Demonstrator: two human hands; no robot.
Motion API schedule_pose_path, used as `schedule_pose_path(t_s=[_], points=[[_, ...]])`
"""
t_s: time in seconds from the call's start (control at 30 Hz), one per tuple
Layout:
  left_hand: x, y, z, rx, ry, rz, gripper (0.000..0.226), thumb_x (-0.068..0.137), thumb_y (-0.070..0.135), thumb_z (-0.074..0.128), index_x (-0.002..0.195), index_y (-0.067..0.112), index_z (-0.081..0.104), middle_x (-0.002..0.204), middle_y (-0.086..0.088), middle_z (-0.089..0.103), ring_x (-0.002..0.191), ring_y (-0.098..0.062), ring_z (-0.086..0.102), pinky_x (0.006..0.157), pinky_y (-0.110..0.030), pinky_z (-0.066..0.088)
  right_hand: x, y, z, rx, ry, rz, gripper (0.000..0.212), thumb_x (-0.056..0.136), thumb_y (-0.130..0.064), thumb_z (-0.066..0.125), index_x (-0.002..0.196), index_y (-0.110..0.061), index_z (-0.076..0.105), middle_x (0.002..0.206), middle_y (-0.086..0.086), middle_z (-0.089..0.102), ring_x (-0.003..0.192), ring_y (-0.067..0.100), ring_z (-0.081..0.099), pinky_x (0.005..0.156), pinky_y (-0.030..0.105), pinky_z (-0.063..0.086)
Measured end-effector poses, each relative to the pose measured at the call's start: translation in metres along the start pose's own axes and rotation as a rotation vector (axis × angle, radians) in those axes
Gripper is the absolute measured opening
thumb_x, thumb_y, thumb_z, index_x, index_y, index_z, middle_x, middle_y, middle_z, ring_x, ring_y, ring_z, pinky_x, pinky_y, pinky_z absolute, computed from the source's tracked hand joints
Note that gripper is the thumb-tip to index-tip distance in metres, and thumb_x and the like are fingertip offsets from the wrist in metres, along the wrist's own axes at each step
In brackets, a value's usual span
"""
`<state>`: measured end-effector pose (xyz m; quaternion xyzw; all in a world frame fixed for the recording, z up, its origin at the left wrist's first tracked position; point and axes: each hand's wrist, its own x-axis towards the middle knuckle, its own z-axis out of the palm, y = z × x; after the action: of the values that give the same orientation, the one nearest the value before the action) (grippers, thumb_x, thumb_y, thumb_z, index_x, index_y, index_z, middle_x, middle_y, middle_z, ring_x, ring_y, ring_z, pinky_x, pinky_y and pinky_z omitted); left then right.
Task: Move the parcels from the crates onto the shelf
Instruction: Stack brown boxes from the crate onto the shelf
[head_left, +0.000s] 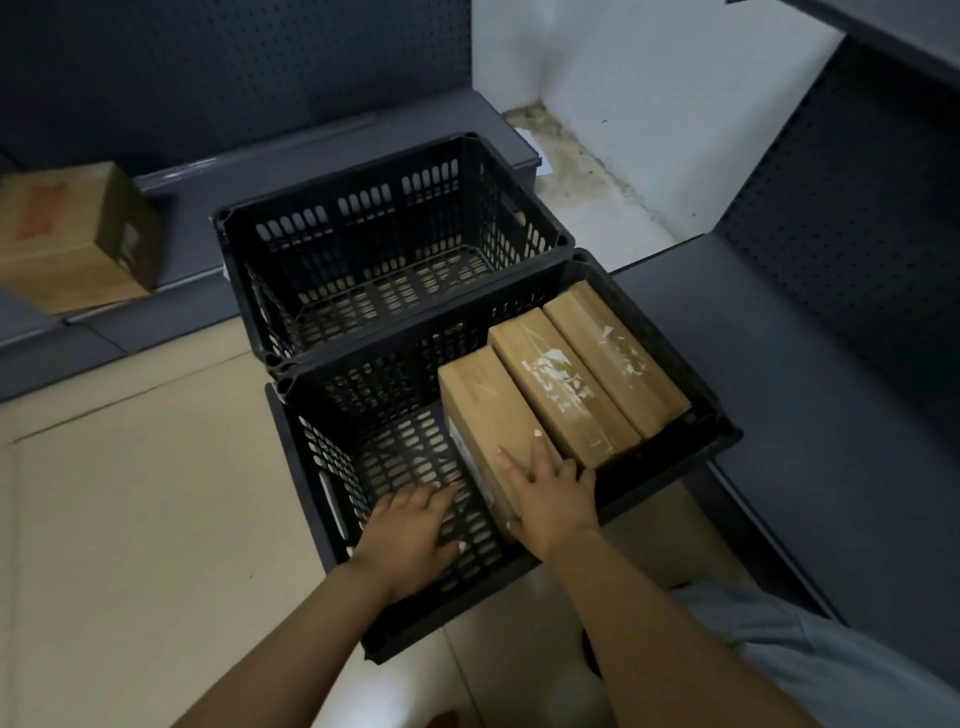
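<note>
Two black slotted crates stand on the tiled floor. The far crate (519, 192) holds nothing. The near crate (311, 457) holds three brown cardboard parcels on edge along its right side: a left parcel (480, 400), a middle parcel (563, 384) and a right parcel (618, 348). My right hand (550, 493) lies on the near end of the left parcel, fingers spread over its top, thumb at the near edge. My left hand (415, 525) is inside the near crate, fingers apart, just left of that parcel's side. A larger cardboard parcel (78, 234) sits on the low grey shelf (197, 228) at the left.
A second low grey shelf base (779, 374) runs along the right under dark pegboard backing. A white wall corner (649, 104) with a stained floor strip lies behind the crates. Beige floor tiles (130, 493) spread to the left. My grey-clad knee (831, 665) is at the lower right.
</note>
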<state>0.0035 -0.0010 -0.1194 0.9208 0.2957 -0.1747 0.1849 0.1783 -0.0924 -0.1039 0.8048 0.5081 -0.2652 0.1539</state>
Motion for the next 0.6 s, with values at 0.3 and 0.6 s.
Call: schedule_pose_path(t_s=[0.3,0.6], points=[[-0.001,0.014,0.005,-0.033,-0.008,-0.009,0.1,0.072,0.077,0.024,0.152,0.026,-0.005,0.158,-0.005,0.016,0.142,-0.025,0.023,0.115,-0.041,0.022,-0.024,-0.011,-0.044,0.16,0.25,-0.045,0.069,0.095,-0.044,0.046,0.148,-0.044,0.003,0.158,0.01,0.0,0.135,0.051,0.013,0.109,0.058,0.021],[-0.019,0.036,-0.033,-0.216,0.185,0.041,0.11,0.08,0.072,0.048,0.141,0.031,-0.034,0.16,-0.008,0.004,0.142,-0.028,0.023,0.112,-0.043,0.029,-0.098,0.005,-0.093,0.398,0.464,-0.095,0.066,0.096,-0.043,0.044,0.145,-0.054,0.001,0.16,-0.002,-0.005,0.143,0.039,0.005,0.114,0.055,0.021]])
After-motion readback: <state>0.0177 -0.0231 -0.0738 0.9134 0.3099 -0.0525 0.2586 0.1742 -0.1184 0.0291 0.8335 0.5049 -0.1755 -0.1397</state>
